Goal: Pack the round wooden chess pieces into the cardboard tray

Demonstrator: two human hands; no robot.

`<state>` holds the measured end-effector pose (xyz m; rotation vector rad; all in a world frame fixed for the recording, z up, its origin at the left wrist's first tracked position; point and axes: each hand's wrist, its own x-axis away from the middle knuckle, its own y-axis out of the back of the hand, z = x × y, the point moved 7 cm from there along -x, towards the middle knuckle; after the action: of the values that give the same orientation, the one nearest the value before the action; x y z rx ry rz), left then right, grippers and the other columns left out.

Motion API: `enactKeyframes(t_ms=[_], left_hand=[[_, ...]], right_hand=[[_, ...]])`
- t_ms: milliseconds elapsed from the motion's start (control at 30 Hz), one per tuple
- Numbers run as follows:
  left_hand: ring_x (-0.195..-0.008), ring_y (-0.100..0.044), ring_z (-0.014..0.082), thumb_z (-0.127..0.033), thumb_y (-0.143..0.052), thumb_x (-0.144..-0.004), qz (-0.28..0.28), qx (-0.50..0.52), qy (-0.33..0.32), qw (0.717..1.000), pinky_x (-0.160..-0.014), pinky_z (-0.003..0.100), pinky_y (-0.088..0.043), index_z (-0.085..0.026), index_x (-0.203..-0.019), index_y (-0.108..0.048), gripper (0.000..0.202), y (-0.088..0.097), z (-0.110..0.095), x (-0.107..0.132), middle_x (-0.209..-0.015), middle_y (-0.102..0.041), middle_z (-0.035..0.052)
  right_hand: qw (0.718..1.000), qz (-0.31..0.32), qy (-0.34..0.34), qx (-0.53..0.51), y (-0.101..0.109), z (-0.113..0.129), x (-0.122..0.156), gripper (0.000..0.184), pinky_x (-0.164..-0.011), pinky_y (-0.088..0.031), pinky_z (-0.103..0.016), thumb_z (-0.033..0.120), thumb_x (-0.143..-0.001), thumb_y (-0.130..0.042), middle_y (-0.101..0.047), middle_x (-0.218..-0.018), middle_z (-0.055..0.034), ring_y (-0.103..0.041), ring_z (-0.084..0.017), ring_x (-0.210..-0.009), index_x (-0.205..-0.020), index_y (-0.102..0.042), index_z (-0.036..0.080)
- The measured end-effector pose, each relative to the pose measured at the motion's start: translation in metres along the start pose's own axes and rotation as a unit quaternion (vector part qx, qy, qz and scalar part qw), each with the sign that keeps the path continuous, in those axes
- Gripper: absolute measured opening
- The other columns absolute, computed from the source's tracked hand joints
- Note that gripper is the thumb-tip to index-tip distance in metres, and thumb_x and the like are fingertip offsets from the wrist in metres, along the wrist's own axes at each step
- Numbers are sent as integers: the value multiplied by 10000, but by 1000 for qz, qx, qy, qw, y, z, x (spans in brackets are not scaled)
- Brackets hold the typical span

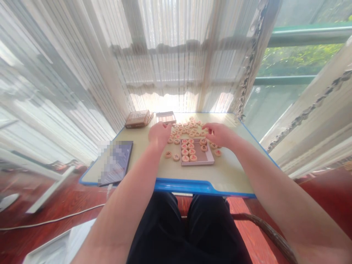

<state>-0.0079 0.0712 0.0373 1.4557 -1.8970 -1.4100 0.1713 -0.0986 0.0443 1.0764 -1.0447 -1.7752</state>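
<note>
Round wooden Chinese chess pieces (191, 134) lie scattered across the table's middle, some with red characters, some with black. In front of them stands a shallow open box (198, 157). Two columns of red-character pieces (191, 151) fill its left side; two black-character pieces (203, 148) sit at its upper right. My left hand (160, 134) is left of the loose pieces with its fingers curled; anything inside them is hidden. Just beyond the box's right corner, my right hand (220, 134) reaches over loose pieces, thumb and forefinger slightly apart, with no piece visible between them.
A second shallow tray (165, 117) lies at the back, beside stacked brown boxes (137, 118). On the left is a dark tablet (121, 163), with a white cable (55, 221) below. The table (231, 179) has a blue edge. Sheer curtains (170, 62) hang behind.
</note>
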Motion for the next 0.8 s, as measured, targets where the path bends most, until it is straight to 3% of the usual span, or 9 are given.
enactKeyframes(t_ms=[100, 233, 367, 467, 567, 800], left_hand=[[-1012, -588, 287, -502, -337, -862, 40, -10, 6, 999, -840, 364, -421, -148, -1017, -625, 482, -10, 3, -5, -1071, -651, 164], [-1039, -594, 267, -278, -255, -887, 78, 16, -3, 997, -845, 343, -425, -117, -994, -641, 431, -19, 3, -10, -1101, -650, 176], [-987, -618, 254, -258, -388, -807, 104, 12, -11, 994, -789, 309, -438, -143, -969, -660, 337, -23, 4, -10, -1059, -679, 139], [-1014, -609, 248, -273, -460, -754, 112, 14, -27, 993, -795, 292, -440, -155, -1075, -634, 383, -26, 2, -7, -1115, -664, 121], [-1022, -606, 238, -248, -519, -708, 120, 14, -35, 992, -803, 277, -442, -163, -1137, -609, 446, -30, 3, -6, -1153, -647, 107], [-895, -632, 198, -134, -518, -690, 108, 15, -40, 993, -763, 253, -459, -162, -1015, -656, 354, -29, 6, -7, -1023, -689, 88]], right_hand=[[999, -22, -23, 36, 0, -10, -3, 359, -684, -420, -290, 288, -796, -481, -625, -951, -49, -561, -189, -836, -1128, -606, 235], [995, -45, -54, 77, 7, -20, -5, 309, -801, -423, -323, 257, -833, -421, -622, -1012, -95, -555, -218, -948, -1000, -676, 202], [983, 29, -155, 90, 7, -37, -3, 309, -712, -439, -325, 253, -774, -481, -653, -1034, -95, -594, -231, -890, -1009, -674, 204], [972, 76, -198, 100, 5, -44, 0, 345, -650, -432, -315, 281, -728, -533, -681, -1012, -86, -608, -241, -875, -1041, -663, 213], [969, 85, -206, 107, 3, -45, 1, 348, -628, -425, -302, 298, -713, -552, -687, -1019, -79, -614, -235, -864, -1034, -668, 230], [975, 112, -165, 102, -5, -41, 0, 257, -628, -425, -300, 352, -693, -585, -703, -923, -55, -616, -223, -814, -895, -697, 239]])
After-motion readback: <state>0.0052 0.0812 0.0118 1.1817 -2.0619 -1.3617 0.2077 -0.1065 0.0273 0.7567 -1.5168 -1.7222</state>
